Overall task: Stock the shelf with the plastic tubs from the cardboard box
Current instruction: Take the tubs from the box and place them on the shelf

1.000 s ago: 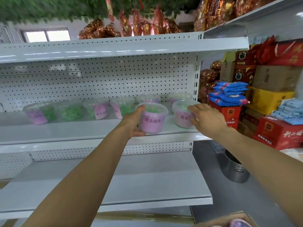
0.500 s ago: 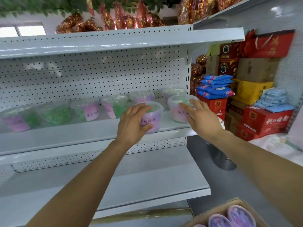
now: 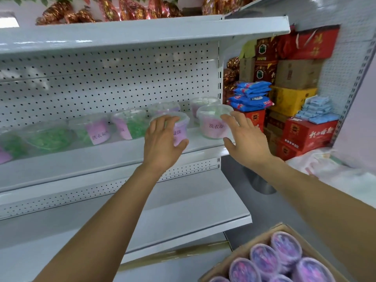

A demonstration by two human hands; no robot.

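- Two hands reach toward the middle shelf [image 3: 114,159] of a white metal rack with a pegboard back.
- The left hand [image 3: 162,142] has its fingers over the top and its thumb under the lower side of a purple-labelled tub [image 3: 180,130] standing near the shelf's front edge; whether it grips or only touches the tub cannot be told.
- The right hand [image 3: 245,139] is spread, fingers straight and apart, holding nothing, just in front of a second labelled tub [image 3: 212,124] at the right end of the shelf; contact between them cannot be made out.
- Behind these two, more tubs [image 3: 204,102] stand against the pegboard, and a row of blurred tubs with green contents [image 3: 50,137] runs along the shelf to the left.
- At the bottom right, the cardboard box [image 3: 240,259] sits open, with several purple-lidded tubs [image 3: 285,248] packed inside it.
- The lower shelf [image 3: 183,212] lies beneath the arms.
- To the right of the rack, red cartons [image 3: 309,133], a yellow carton [image 3: 291,100] and blue packets [image 3: 251,95] are stacked against the wall.
- Foil-wrapped goods [image 3: 126,9] line the top shelf.
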